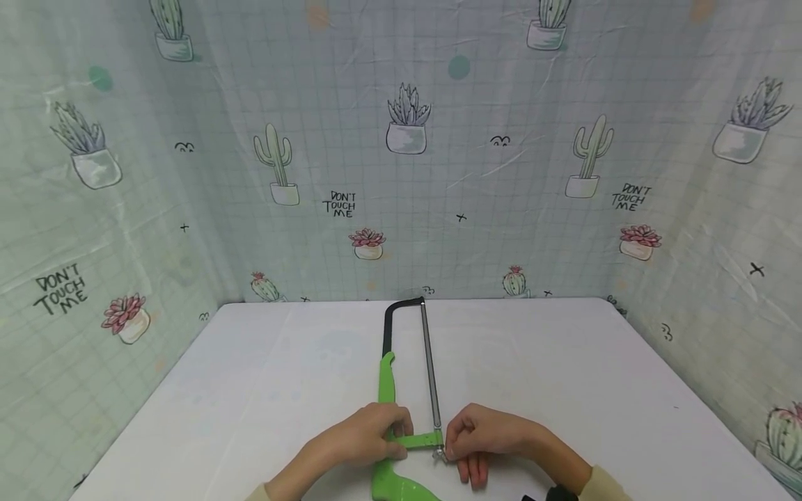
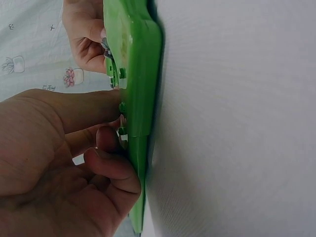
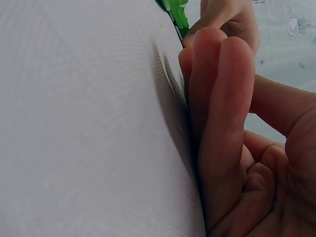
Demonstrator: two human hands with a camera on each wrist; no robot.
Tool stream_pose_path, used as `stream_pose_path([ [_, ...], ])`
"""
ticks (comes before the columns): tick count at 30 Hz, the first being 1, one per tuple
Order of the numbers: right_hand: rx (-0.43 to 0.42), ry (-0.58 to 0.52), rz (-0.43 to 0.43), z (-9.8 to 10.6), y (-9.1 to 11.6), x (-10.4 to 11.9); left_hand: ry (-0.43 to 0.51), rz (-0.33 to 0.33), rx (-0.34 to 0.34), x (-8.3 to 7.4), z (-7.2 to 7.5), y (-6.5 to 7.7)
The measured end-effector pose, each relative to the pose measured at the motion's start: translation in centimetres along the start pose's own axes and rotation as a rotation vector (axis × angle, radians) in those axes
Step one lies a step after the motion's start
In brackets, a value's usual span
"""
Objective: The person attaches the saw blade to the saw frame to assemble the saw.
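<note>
A hacksaw [image 1: 386, 381] with a green handle and black front frame lies flat on the white table, its far end pointing away from me. Its grey blade [image 1: 430, 369] runs along the right side. My left hand [image 1: 370, 435] grips the green frame where the short crossbar [image 1: 418, 440] branches off. At the near end of the blade, the thumb and forefinger of my right hand [image 1: 485, 435] pinch a small metal wing nut [image 1: 438, 455]. In the right wrist view its other fingers [image 3: 224, 98] extend along the tabletop, and the nut is hidden.
The white table [image 1: 532, 362] spreads out on both sides of the saw. A curtain [image 1: 476, 209] printed with potted cacti hangs behind it and along both sides. A dark object [image 1: 560, 492] shows by my right wrist at the bottom edge.
</note>
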State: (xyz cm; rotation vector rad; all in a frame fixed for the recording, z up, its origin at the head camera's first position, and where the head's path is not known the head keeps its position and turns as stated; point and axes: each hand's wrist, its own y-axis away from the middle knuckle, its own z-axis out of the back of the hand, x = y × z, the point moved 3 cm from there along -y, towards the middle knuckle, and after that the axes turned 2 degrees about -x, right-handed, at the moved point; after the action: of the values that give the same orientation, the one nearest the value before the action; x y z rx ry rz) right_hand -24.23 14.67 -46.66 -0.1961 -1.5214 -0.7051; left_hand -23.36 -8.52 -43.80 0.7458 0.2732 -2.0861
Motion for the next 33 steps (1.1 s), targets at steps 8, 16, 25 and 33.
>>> stream_pose_path([
  [8, -0.006, -0.021, -0.001, -0.22, 0.12, -0.06, -0.004, -0.009, -0.006, -0.11, -0.08, 0.12],
  [16, -0.028, -0.018, 0.011, -0.52, 0.18, 0.18, -0.009, -0.006, -0.01, -0.04, -0.12, 0.0],
  [25, -0.042, -0.002, -0.011, -0.54, 0.03, 0.13, -0.002, -0.012, -0.007, 0.2, -0.21, -0.04],
  [33, -0.072, 0.049, -0.016, -0.49, -0.08, 0.08, -0.005, -0.018, -0.01, 0.23, -0.17, -0.05],
])
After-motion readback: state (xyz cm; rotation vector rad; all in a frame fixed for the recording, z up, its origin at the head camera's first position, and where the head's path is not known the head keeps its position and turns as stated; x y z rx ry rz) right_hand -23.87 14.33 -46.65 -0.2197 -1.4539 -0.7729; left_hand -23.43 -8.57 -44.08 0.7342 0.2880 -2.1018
